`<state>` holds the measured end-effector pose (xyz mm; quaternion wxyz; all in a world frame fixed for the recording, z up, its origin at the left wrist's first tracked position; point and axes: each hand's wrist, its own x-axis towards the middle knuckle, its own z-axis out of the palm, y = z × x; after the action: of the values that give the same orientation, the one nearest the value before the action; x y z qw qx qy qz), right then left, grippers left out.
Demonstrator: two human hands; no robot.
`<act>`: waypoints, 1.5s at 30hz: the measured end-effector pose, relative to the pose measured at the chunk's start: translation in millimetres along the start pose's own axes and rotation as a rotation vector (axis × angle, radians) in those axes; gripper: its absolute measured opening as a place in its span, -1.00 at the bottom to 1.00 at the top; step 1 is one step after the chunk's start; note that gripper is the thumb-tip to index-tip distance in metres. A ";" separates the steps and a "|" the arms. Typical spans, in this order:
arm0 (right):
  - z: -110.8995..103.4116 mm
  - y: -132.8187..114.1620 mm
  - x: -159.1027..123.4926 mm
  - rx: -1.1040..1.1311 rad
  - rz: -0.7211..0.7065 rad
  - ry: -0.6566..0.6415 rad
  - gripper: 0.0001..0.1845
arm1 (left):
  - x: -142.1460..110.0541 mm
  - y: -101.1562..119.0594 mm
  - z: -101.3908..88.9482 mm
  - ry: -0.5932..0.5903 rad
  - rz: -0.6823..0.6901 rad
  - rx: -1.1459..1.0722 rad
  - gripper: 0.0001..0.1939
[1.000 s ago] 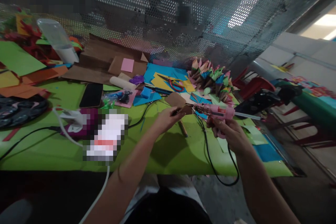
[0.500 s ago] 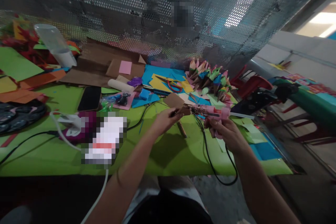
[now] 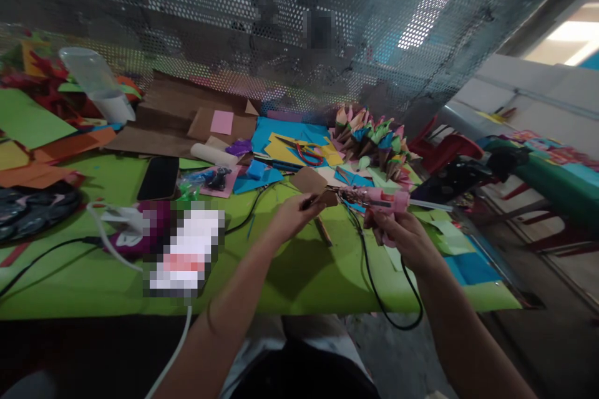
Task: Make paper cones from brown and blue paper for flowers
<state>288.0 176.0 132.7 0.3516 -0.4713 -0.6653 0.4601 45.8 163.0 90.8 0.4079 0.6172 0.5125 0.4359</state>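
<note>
A pink glue gun is gripped in my right hand, its nozzle pointing left. Its black cord loops down past the table edge. My left hand pinches a small piece of brown paper, and the nozzle is right at that piece; whether they touch I cannot tell. Just behind my left hand lies a rounded brown paper piece. Under my hands a thin brown stick-like piece rests on the green table cover.
Red-handled scissors lie on yellow paper at the back. Paper cones with coloured tips stand back right. To the left are a dark phone, a purple power strip, a blurred-out lit screen and a clear bottle.
The brown paper piece and the glue gun's nozzle have shifted very slightly against each other. Both hands keep their hold, and the view has moved a little.
</note>
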 end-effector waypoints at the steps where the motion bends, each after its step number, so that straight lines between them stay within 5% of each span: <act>1: 0.0 0.3 0.0 0.003 0.004 0.001 -0.37 | 0.1 -0.2 0.0 0.005 -0.005 0.010 -0.53; 45: 1.3 2.7 1.4 0.008 0.010 0.000 -0.35 | 0.6 -0.2 -1.7 -0.021 -0.006 0.034 -0.55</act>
<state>287.1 177.3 129.8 0.3513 -0.4732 -0.6611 0.4643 44.2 163.7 91.2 0.4039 0.6272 0.5174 0.4193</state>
